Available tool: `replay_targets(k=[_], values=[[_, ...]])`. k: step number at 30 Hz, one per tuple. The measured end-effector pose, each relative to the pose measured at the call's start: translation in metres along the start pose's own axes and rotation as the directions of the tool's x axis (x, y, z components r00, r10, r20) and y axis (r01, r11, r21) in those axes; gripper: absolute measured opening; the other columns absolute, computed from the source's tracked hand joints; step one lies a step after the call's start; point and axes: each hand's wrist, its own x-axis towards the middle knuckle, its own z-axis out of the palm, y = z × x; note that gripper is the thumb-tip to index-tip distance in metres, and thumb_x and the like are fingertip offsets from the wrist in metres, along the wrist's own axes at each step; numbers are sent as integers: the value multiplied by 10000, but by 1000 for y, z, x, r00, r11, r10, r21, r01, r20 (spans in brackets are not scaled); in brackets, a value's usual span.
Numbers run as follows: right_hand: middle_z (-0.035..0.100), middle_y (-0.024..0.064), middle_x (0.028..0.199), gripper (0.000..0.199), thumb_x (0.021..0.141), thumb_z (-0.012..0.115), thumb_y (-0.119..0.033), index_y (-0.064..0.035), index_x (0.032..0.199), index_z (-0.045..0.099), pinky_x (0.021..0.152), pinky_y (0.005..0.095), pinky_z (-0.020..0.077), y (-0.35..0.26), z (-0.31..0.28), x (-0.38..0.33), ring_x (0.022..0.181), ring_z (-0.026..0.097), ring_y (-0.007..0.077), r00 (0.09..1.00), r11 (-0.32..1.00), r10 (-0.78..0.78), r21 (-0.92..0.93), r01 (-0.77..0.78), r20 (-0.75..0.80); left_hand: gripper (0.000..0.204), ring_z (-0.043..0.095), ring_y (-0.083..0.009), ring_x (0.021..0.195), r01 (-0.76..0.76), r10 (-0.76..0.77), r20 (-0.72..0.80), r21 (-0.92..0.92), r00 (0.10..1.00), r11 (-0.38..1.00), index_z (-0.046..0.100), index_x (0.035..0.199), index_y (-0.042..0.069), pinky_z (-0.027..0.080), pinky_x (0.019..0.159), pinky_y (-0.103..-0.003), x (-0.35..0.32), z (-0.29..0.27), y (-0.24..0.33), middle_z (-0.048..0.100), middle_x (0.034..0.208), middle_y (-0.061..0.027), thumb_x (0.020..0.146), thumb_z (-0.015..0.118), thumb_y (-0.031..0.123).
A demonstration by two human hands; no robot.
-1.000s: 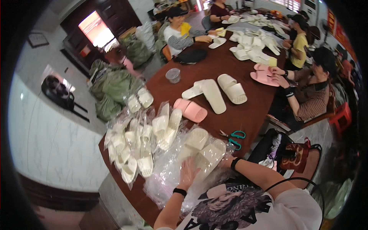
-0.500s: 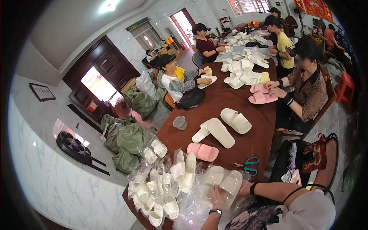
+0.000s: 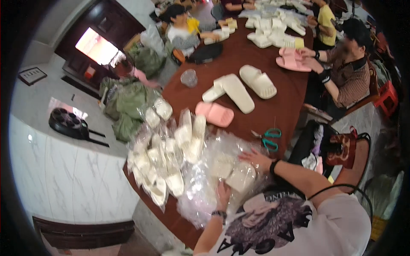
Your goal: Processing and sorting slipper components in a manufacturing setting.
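A pair of cream slippers (image 3: 241,177) lies side by side under clear film on the table's near part. Around them spreads a clear plastic bag (image 3: 194,192), crumpled and shiny. At the slippers' lower left edge, my left hand (image 3: 223,196) has its fingers closed at the bag; the fingertips are partly blurred. My right hand (image 3: 257,161) rests on the bag's upper right side, fingers spread and stretched toward the slippers. Left of the bag, several cream slippers in clear bags (image 3: 164,160) lie in a heap.
Teal-handled scissors (image 3: 270,139) lie beyond my right hand. Farther off are a pink slipper (image 3: 215,114), loose cream slippers (image 3: 237,91) and a clear cup (image 3: 189,78). A person at the right holds pink slippers (image 3: 294,59). Several people sit around the brown-covered table (image 3: 284,102).
The view has tilted down. The slippers, upright before, now lie flatter under the film. My right hand has come out from behind them and spread; my left hand has slid to their lower edge.
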Motion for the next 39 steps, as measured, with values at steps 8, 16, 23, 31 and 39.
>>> replay_targets(k=[8, 16, 23, 31, 39], values=[[311, 75, 1533, 707, 783, 660, -152, -148, 1434, 382, 1130, 529, 258, 11, -23, -4, 1439, 243, 257, 994, 990, -52, 122, 64, -101, 379, 500, -360, 1165, -35, 26, -166, -55, 986, 998, 601, 1145, -15, 388, 1016, -411, 15, 30, -22, 562, 1181, -192, 770, 545, -29], [421, 73, 1458, 515, 931, 501, -206, -192, 1433, 387, 1124, 483, 272, -17, -44, 6, 1378, 351, 260, 970, 987, -123, 78, 142, -208, 290, 536, -361, 1095, -61, 65, -289, 23, 955, 998, 632, 1078, 10, 424, 949, -414, -2, 43, -45, 587, 1154, -174, 795, 572, 21], [385, 75, 1485, 486, 983, 441, -290, -211, 1455, 360, 1165, 485, 198, -6, -6, -7, 1425, 270, 278, 991, 1000, -5, -2, 5, -137, 249, 548, -370, 1071, 45, -40, -91, 44, 995, 998, 638, 1024, 33, 411, 893, -456, -5, 0, -5, 616, 1100, -168, 792, 592, 112], [589, 130, 1208, 306, 952, 516, -237, -121, 1231, 566, 988, 425, 385, -36, -48, 20, 1153, 517, 308, 908, 875, 283, 470, -113, -308, 262, 545, -357, 1075, -149, 220, -125, 425, 967, 893, 655, 1003, 66, 423, 870, -456, -26, -18, 16, 627, 1107, -124, 747, 599, 77], [643, 183, 811, 182, 898, 581, -195, -17, 926, 602, 693, 407, 486, -22, -16, 51, 759, 637, 319, 639, 457, 725, 873, -171, -255, 261, 563, -363, 875, -377, 424, -151, 263, 893, 888, 630, 947, 16, 462, 754, -469, -17, -20, 37, 600, 927, -152, 700, 554, -22]])
